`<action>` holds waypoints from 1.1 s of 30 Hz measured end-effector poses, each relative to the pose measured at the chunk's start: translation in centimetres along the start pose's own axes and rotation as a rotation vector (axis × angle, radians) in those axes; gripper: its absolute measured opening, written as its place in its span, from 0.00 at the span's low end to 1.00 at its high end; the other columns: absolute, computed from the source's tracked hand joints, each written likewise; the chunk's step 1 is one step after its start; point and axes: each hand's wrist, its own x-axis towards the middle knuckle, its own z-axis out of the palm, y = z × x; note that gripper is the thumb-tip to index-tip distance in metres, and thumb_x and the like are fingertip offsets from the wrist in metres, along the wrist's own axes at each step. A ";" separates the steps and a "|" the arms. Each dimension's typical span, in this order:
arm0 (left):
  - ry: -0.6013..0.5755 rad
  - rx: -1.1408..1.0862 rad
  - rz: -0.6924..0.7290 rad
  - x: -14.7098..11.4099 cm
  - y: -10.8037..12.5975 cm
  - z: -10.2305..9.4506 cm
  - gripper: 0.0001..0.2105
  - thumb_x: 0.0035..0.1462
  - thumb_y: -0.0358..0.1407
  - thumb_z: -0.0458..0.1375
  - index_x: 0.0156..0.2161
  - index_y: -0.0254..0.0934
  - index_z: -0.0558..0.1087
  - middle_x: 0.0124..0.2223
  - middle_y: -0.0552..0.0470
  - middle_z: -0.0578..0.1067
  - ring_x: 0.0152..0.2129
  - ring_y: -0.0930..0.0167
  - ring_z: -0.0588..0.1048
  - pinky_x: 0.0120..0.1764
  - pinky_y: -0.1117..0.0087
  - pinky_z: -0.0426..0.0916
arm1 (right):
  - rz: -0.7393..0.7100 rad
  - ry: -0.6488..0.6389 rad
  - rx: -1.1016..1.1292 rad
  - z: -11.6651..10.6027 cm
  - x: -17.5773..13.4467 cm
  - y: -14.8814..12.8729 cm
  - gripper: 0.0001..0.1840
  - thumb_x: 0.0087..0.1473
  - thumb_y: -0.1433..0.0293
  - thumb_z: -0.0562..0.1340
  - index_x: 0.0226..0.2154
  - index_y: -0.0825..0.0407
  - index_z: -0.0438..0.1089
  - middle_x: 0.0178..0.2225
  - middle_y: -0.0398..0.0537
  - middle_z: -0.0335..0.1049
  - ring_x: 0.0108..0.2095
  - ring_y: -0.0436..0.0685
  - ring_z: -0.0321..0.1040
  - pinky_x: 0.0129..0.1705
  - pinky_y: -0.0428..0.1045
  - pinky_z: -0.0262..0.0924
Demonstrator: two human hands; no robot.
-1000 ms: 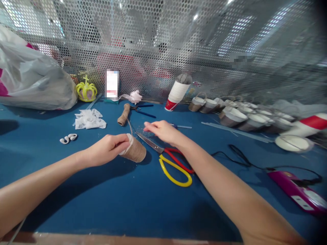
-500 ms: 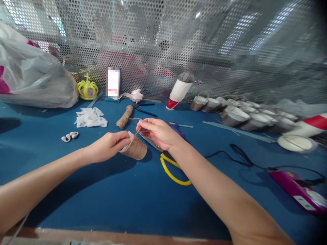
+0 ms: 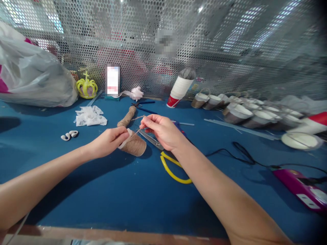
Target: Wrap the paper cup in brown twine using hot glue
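A paper cup (image 3: 135,144) wrapped in brown twine lies tilted on its side, its white rim toward my left hand (image 3: 108,141). The fingers of that hand are closed on the rim. My right hand (image 3: 162,131) pinches a strand of twine (image 3: 138,131) that runs taut to the cup. From the right fingers the strand also leads back to a twine bundle (image 3: 127,117) just behind. Scissors with yellow handles (image 3: 173,172) lie partly beneath my right wrist and forearm. Behind that hand a blue tool (image 3: 178,126) is mostly hidden.
Blue-handled pliers (image 3: 145,109) lie behind the bundle. At the back stand a stack of paper cups (image 3: 181,88) and a yellow crown (image 3: 87,86). Several finished small baskets (image 3: 237,114) crowd the right, near a purple power strip (image 3: 297,187). White packets (image 3: 90,116) lie left.
My right hand has moved slightly away from the cup, drawing the strand out longer. My left hand keeps its hold on the rim; the view has shifted a little.
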 end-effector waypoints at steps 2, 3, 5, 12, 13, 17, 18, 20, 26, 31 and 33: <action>0.011 0.017 -0.001 0.0 0.1 0.0 0.14 0.59 0.40 0.43 0.25 0.35 0.59 0.22 0.59 0.57 0.21 0.77 0.56 0.24 0.75 0.53 | -0.015 0.007 -0.013 0.1 0.0 -0.1 0.11 0.40 0.63 0.66 0.22 0.53 0.67 0.23 0.41 0.68 0.28 0.48 0.63 0.33 0.46 0.54; 0.010 0.024 0.003 0.0 0.2 0.0 0.14 0.59 0.40 0.43 0.25 0.35 0.59 0.22 0.59 0.56 0.21 0.77 0.56 0.24 0.75 0.53 | -0.021 0.010 -0.019 0.1 -0.1 -0.1 0.11 0.41 0.63 0.66 0.22 0.53 0.67 0.23 0.41 0.68 0.28 0.48 0.63 0.33 0.46 0.54; -0.001 0.030 0.015 0.0 0.5 -0.1 0.14 0.58 0.40 0.43 0.24 0.35 0.58 0.22 0.59 0.56 0.20 0.77 0.56 0.23 0.75 0.53 | -0.028 0.010 -0.025 0.2 -0.1 -0.2 0.10 0.41 0.64 0.65 0.22 0.53 0.67 0.23 0.41 0.67 0.28 0.48 0.63 0.33 0.47 0.54; -0.082 -0.007 -0.053 0.0 1.0 -0.2 0.14 0.57 0.40 0.44 0.24 0.35 0.58 0.21 0.58 0.57 0.20 0.77 0.57 0.22 0.75 0.53 | -0.034 -0.006 -0.044 0.4 -0.5 -0.5 0.10 0.42 0.64 0.65 0.22 0.53 0.66 0.23 0.41 0.67 0.28 0.48 0.62 0.33 0.47 0.54; -0.095 -0.016 -0.063 0.0 1.1 -0.2 0.14 0.57 0.40 0.43 0.24 0.35 0.58 0.21 0.58 0.57 0.20 0.77 0.57 0.22 0.75 0.53 | -0.031 -0.007 -0.045 0.4 -0.5 -0.5 0.10 0.42 0.64 0.65 0.22 0.53 0.66 0.23 0.41 0.67 0.28 0.48 0.62 0.33 0.47 0.54; -0.110 -0.056 -0.060 -0.2 1.3 -0.3 0.14 0.57 0.41 0.43 0.24 0.35 0.58 0.21 0.59 0.57 0.19 0.77 0.57 0.22 0.75 0.53 | -0.005 0.004 -0.058 0.3 -0.4 -0.4 0.10 0.41 0.64 0.65 0.21 0.53 0.66 0.22 0.41 0.67 0.27 0.48 0.62 0.32 0.47 0.54; -0.101 -0.065 -0.049 -0.3 1.3 -0.3 0.14 0.57 0.41 0.43 0.24 0.35 0.58 0.21 0.59 0.56 0.19 0.77 0.57 0.22 0.75 0.53 | 0.002 0.010 -0.061 0.3 -0.4 -0.3 0.10 0.41 0.64 0.65 0.21 0.53 0.66 0.22 0.41 0.67 0.27 0.48 0.62 0.32 0.47 0.54; -0.089 -0.085 -0.023 -0.4 1.5 -0.3 0.15 0.58 0.41 0.43 0.24 0.35 0.58 0.22 0.59 0.56 0.20 0.77 0.57 0.23 0.76 0.53 | 0.013 0.018 -0.067 0.3 -0.3 -0.2 0.11 0.41 0.64 0.65 0.21 0.53 0.66 0.22 0.41 0.67 0.26 0.48 0.62 0.32 0.47 0.54; -0.089 -0.119 0.039 -0.9 1.6 -0.1 0.15 0.59 0.40 0.43 0.25 0.35 0.59 0.22 0.59 0.56 0.20 0.77 0.56 0.23 0.76 0.53 | 0.036 0.032 -0.092 0.4 -0.4 -0.1 0.10 0.42 0.64 0.64 0.21 0.53 0.65 0.22 0.41 0.66 0.25 0.48 0.61 0.32 0.47 0.54; -0.076 -0.131 0.063 -1.1 1.6 -0.2 0.14 0.60 0.40 0.43 0.27 0.34 0.60 0.23 0.58 0.58 0.21 0.77 0.57 0.23 0.77 0.55 | 0.039 0.032 -0.122 0.5 -0.5 0.0 0.10 0.43 0.64 0.63 0.21 0.53 0.65 0.22 0.41 0.66 0.24 0.47 0.60 0.32 0.47 0.54; -0.074 -0.124 0.081 -1.2 1.7 -0.2 0.14 0.60 0.39 0.43 0.27 0.34 0.61 0.24 0.58 0.58 0.21 0.77 0.57 0.24 0.77 0.55 | 0.037 0.024 -0.129 0.5 -0.5 0.0 0.10 0.44 0.64 0.63 0.21 0.53 0.65 0.22 0.41 0.66 0.24 0.47 0.60 0.32 0.47 0.54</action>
